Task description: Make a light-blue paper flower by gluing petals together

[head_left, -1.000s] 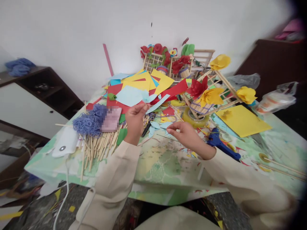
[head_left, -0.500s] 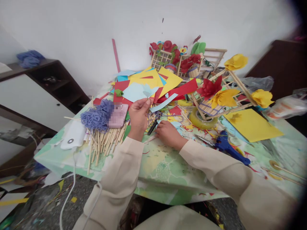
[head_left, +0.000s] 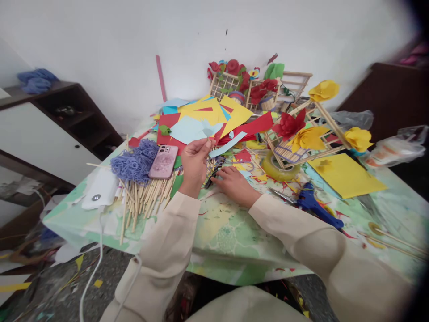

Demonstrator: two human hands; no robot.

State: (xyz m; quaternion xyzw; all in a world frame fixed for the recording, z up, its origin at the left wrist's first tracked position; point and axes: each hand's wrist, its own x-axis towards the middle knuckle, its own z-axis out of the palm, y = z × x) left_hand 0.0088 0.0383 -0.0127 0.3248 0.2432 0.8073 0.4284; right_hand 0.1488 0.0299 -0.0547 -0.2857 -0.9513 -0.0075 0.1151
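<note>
Up goes the small pale-blue paper petal piece [head_left: 209, 128], standing above the pinched thumb and forefinger of the left hand [head_left: 195, 164], right in front of a larger light-blue paper sheet [head_left: 184, 130]. Just beside it, a narrow, curved light-blue paper strip [head_left: 229, 145] slants away to the right. Down at the tabletop, the right hand [head_left: 237, 185] lies low, palm down, fingers loosely bent and a little parted, thumb at a slim black tool [head_left: 209, 180]; whether it grips that, I cannot tell. Left of the hands, a pink phone [head_left: 164, 162] leans by tangled violet-blue yarn [head_left: 132, 162] above thin wooden sticks [head_left: 147, 197]. Over right, a yellowish round tape roll [head_left: 279, 169] sits near a blue plastic glue gun [head_left: 315, 205]!
</note>
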